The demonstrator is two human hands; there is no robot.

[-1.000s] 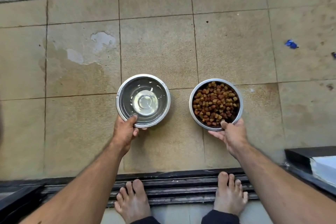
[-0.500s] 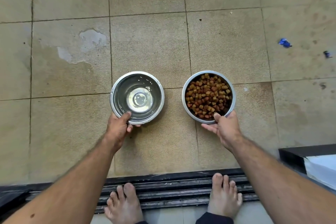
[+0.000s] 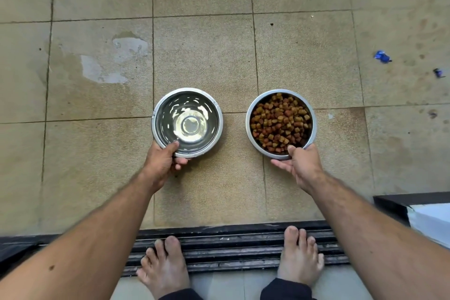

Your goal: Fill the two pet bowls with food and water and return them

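Bowls side by side over tiled floor (image 3: 202, 56): water bowl (image 3: 187, 122) pinched at its near rim by left hand (image 3: 162, 163), thumb inside; kibble bowl (image 3: 281, 124) gripped likewise by right hand (image 3: 302, 165); bare feet (image 3: 165, 268) behind both hands on door track (image 3: 231, 248)

Beyond my hands lies a tan tiled floor (image 3: 202, 56) with dark grout lines. A wet patch (image 3: 107, 63) sits far left; blue scraps (image 3: 382, 56) far right. A dark door track (image 3: 231, 248) runs behind my hands.
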